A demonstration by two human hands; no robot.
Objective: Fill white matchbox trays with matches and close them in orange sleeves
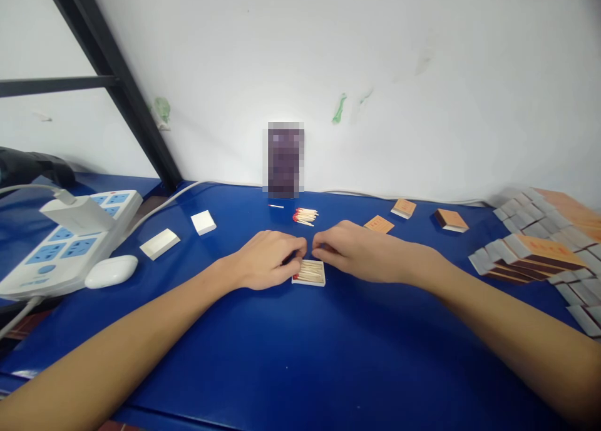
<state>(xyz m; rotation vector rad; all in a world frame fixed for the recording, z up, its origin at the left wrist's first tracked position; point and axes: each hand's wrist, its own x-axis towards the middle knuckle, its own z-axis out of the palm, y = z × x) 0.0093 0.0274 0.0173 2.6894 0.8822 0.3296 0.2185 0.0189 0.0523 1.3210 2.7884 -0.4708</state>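
Note:
A small white matchbox tray (321, 283) filled with red-headed matches (310, 269) lies on the blue tabletop in front of me. My left hand (270, 259) is at its upper left corner, with thumb and forefinger curled together over the edge. What those fingertips hold, if anything, is hidden. Just past the tray's upper right corner, my right hand (361, 249) has its fingers bent into a pinch; I cannot make out anything in it. Beyond both hands sits a loose pile of matches (306, 216), and a single match (276, 206) lies to its left.
White trays (160, 244) lie at left, near an earphone case (111, 271) and a power strip (70, 243) with a charger. Orange matchbox sleeves (379, 224) and boxes (451, 220) lie right. Stacked matchboxes (544, 249) fill the right edge. A blurred dark object (285, 161) stands against the wall.

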